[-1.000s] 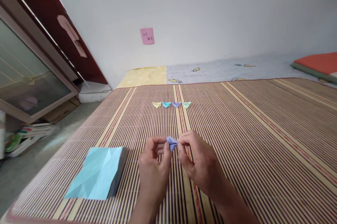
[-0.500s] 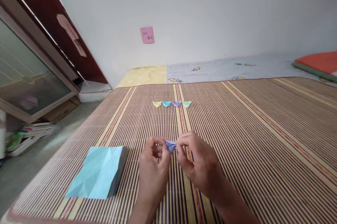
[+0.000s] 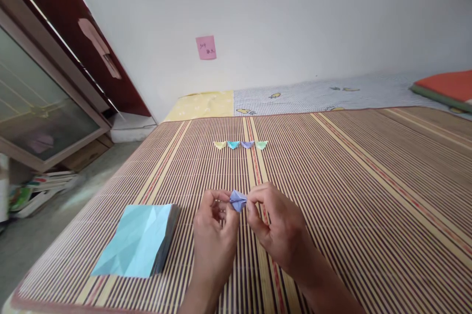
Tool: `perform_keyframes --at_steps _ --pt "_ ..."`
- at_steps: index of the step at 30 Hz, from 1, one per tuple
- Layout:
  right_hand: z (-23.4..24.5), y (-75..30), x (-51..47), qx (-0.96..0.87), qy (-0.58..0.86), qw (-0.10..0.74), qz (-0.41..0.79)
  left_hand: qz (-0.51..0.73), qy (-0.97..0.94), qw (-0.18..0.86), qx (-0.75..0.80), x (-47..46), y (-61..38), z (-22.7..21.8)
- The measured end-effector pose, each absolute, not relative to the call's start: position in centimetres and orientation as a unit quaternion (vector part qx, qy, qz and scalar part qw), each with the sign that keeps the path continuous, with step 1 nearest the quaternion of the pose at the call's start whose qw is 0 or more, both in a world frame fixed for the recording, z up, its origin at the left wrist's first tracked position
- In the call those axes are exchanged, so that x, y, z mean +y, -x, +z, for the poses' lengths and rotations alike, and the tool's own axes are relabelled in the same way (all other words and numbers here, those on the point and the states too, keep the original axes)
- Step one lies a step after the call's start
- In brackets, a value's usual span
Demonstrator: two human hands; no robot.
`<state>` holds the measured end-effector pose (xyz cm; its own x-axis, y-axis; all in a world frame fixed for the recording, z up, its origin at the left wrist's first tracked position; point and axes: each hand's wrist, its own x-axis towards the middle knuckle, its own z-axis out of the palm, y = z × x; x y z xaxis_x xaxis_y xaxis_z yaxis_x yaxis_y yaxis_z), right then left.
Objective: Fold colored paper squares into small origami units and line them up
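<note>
A small folded purple paper piece [image 3: 238,200] is pinched between my left hand [image 3: 215,235] and my right hand [image 3: 279,228], just above the striped bamboo mat [image 3: 350,196]. Both hands have their fingertips closed on it. Farther back on the mat lies a row of small folded paper pieces: yellow [image 3: 220,145], blue [image 3: 233,145], purple [image 3: 247,144] and green [image 3: 261,145]. A stack of paper sheets with a creased light-blue sheet on top [image 3: 135,240] lies to the left of my left hand.
A white wall with a pink sticky note [image 3: 206,47] stands behind. A glass-fronted cabinet [image 3: 44,93] is at the left, with books [image 3: 37,188] on the floor beneath. Patterned bedding [image 3: 313,95] and an orange cushion [image 3: 446,83] lie at the back right.
The purple piece has been turned and pressed slightly between my fingertips. Both hands stay in nearly the same place.
</note>
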<state>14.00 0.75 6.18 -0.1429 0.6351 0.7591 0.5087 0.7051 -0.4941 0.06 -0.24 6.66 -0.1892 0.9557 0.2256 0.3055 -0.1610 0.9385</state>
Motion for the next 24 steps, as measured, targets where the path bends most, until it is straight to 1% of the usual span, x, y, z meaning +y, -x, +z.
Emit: perform_keyframes --at_steps 7,12,14,17,19,24 --pt "6.14 -14.02 0.71 -0.764 0.377 0.520 0.060 0.525 -0.562 0.306 0.561 -0.09 -0.09 6.69" --pt "6.08 -13.98 0.72 -0.774 0.387 0.499 0.043 0.510 -0.565 0.278 0.586 -0.07 0.04 6.42" --pt "6.06 -13.98 0.71 -0.776 0.390 0.495 0.033 0.515 -0.555 0.292 0.584 0.01 0.24 6.25" --pt "6.05 -13.99 0.66 -0.775 0.393 0.494 0.020 0.527 -0.531 0.357 0.559 0.18 0.55 6.19" --pt "6.04 -13.97 0.63 -0.778 0.395 0.489 0.009 0.537 -0.521 0.377 0.545 0.25 0.60 6.32" --pt "6.01 -13.83 0.62 -0.781 0.399 0.481 -0.012 0.541 -0.539 0.341 0.548 0.19 0.20 6.62"
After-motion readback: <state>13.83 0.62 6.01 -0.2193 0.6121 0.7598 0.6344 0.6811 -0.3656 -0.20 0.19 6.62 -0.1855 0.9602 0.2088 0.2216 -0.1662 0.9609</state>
